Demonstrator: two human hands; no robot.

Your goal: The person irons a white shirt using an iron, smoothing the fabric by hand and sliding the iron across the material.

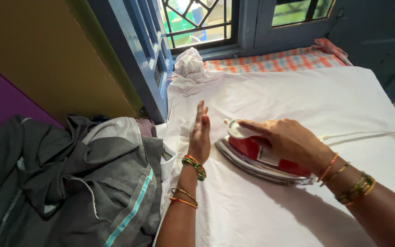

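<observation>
A white garment lies spread flat over the ironing surface, with a bunched part at the far left near the window. My right hand grips the handle of a red and white electric iron, whose metal soleplate rests on the cloth. One finger reaches forward to the white dial at the iron's front. My left hand presses flat on the cloth just left of the iron's tip, fingers straight and together. Both wrists wear bangles.
A heap of grey clothes with a teal stripe lies at the left. An orange checked cloth lies under the white garment at the far edge. The iron's white cord trails right. A blue window frame and grille stand behind.
</observation>
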